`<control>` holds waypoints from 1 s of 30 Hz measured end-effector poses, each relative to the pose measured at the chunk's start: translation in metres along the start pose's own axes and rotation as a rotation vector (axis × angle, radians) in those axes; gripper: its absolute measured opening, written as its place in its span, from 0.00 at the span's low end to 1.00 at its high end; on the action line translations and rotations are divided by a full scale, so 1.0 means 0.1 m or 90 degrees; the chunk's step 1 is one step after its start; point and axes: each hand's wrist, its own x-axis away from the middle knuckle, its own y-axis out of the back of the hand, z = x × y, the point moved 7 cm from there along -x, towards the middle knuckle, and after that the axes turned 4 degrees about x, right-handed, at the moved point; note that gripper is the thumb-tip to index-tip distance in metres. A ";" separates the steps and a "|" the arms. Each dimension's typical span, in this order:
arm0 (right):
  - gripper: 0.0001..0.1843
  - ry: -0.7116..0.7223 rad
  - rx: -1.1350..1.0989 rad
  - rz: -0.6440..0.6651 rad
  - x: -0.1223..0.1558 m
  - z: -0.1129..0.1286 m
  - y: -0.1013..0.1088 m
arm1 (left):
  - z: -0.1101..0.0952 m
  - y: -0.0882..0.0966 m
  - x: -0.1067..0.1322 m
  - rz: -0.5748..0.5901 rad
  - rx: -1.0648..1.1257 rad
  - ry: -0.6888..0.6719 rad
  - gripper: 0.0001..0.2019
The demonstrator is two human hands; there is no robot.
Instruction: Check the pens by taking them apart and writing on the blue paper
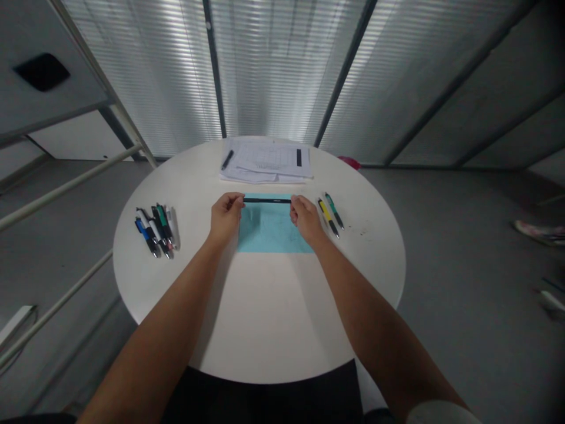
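A thin black pen (267, 201) is held level between both hands, above the far edge of a light blue sheet of paper (271, 232) lying on the round white table (260, 318). My left hand (226, 217) pinches the pen's left end with closed fingers. My right hand (304, 218) pinches its right end the same way. To the left of my left hand lies a cluster of several pens (156, 229). Two pens (331, 215), one yellow and one green, lie just right of my right hand.
A stack of white printed papers (267, 160) with a black pen (227, 159) on it sits at the table's far edge. A red object (351, 161) peeks out behind the table. Metal rails (66, 188) run along the left. Someone's shoe (538, 232) shows on the floor at right.
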 end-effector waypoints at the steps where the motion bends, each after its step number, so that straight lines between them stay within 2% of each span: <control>1: 0.23 0.005 0.008 0.000 0.00 0.00 0.00 | 0.00 0.00 0.00 0.001 0.000 -0.001 0.11; 12: 0.23 0.024 0.063 -0.017 -0.04 -0.06 0.04 | 0.03 0.00 -0.01 -0.010 0.006 0.014 0.11; 16: 0.22 0.058 0.081 -0.020 -0.03 -0.03 0.05 | 0.04 0.00 -0.01 -0.011 0.010 0.010 0.11; 30: 0.17 0.079 0.066 -0.022 -0.05 -0.06 0.08 | 0.07 0.00 -0.03 -0.006 0.028 0.021 0.11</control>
